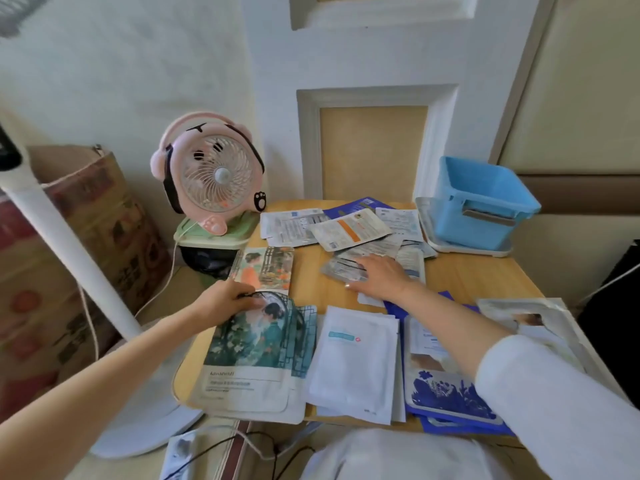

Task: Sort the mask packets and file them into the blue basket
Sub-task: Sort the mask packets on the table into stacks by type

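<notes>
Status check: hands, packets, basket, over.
Left hand pinches teal packet. Right hand flat on grey packets. Blue basket far right, no packets visible inside. Nothing blocks it.

I have the left arm coming in bare from the lower left, wrist about straight. The left hand [230,299] is knuckles-up with its fingers curled down. It looks to be pinching the top edge of the teal packet [263,341], though the fingertips are blurred on my feed. The right arm crosses in from the lower right, in a white sleeve [554,393] to about the elbow, forearm bare. The right hand [379,277] lies palm down, fingers straight, pointing left.
</notes>
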### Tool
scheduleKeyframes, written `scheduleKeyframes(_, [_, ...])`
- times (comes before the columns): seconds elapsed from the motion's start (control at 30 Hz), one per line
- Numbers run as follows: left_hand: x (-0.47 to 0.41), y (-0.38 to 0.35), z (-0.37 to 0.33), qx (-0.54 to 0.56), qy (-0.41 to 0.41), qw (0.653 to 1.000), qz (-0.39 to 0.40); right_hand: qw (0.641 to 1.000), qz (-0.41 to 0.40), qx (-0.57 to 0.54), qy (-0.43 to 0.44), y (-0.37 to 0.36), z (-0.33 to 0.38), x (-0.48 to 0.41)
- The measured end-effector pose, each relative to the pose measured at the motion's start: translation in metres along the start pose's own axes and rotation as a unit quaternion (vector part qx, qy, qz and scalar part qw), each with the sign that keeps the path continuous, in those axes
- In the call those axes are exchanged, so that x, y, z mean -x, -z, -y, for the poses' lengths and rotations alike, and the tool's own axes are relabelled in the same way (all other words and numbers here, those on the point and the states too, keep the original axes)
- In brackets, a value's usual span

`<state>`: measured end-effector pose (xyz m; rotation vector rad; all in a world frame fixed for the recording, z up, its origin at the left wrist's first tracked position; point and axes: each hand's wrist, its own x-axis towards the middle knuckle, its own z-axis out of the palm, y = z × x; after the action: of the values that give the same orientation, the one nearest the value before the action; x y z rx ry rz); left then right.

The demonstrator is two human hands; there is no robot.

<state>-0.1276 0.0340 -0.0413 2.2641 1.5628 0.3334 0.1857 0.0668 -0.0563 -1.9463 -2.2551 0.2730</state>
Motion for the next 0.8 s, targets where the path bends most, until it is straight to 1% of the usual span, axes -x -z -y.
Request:
scheduleKeyframes(0.07, [0.002,-0.005,0.003,0.006,0.007,0.999,-0.031,0.993,-0.054,0.093,0.042,-0.002,0.003,0.001])
scheduleKeyframes(0.13, [0.003,-0.01,0.004,-0.01,0.017,0.998,-0.059,0.975,-0.079,0.183,0.095,-0.001,0.009,0.004])
scheduleKeyframes(0.2, [0.004,-0.012,0.003,-0.032,0.008,0.995,-0.098,0.969,-0.081,0.204,0.109,0.003,0.009,0.006])
scheduleKeyframes(0.27, [0.006,-0.01,-0.001,-0.029,-0.043,0.991,-0.123,0.972,-0.089,0.189,0.105,0.016,0.005,0.007])
scheduleKeyframes(0.3, [0.006,-0.007,-0.001,-0.023,-0.071,0.991,-0.106,0.973,-0.12,0.167,0.108,0.024,0.001,0.009])
scheduleKeyframes(0.33, [0.009,-0.002,-0.002,-0.014,-0.089,0.994,-0.066,0.965,-0.193,0.13,0.121,0.032,-0.002,0.011])
scheduleKeyframes(0.4, [0.016,0.004,-0.005,-0.016,-0.117,0.991,0.064,0.926,-0.357,0.042,0.117,0.05,-0.006,0.022])
scheduleKeyframes(0.43, [0.019,0.004,-0.008,-0.049,-0.132,0.981,0.131,0.905,-0.412,-0.014,0.103,0.057,-0.007,0.027])
scheduleKeyframes(0.47, [0.022,0.0,-0.01,-0.096,-0.149,0.967,0.18,0.904,-0.41,-0.096,0.08,0.065,-0.006,0.032])
scheduleKeyframes(0.5, [0.025,-0.006,-0.013,-0.136,-0.163,0.954,0.212,0.9,-0.381,-0.201,0.056,0.07,-0.004,0.036])
scheduleKeyframes(0.53, [0.027,-0.012,-0.015,-0.155,-0.171,0.946,0.228,0.891,-0.335,-0.306,0.028,0.075,-0.001,0.039])
scheduleKeyframes(0.57, [0.029,-0.018,-0.018,-0.153,-0.172,0.944,0.237,0.872,-0.298,-0.389,0.0,0.079,0.001,0.041])
scheduleKeyframes(0.6, [0.03,-0.022,-0.02,-0.146,-0.168,0.945,0.241,0.852,-0.271,-0.447,-0.02,0.081,0.004,0.044])
scheduleKeyframes(0.67, [0.03,-0.022,-0.026,-0.139,-0.162,0.948,0.236,0.821,-0.231,-0.521,-0.035,0.08,0.007,0.051])
scheduleKeyframes(0.73, [0.027,-0.018,-0.033,-0.109,-0.157,0.961,0.202,0.795,-0.196,-0.572,-0.041,0.077,0.009,0.055])
scheduleKeyframes(0.8, [0.024,-0.01,-0.046,0.011,-0.132,0.978,0.16,0.772,-0.166,-0.613,-0.045,0.075,0.011,0.058])
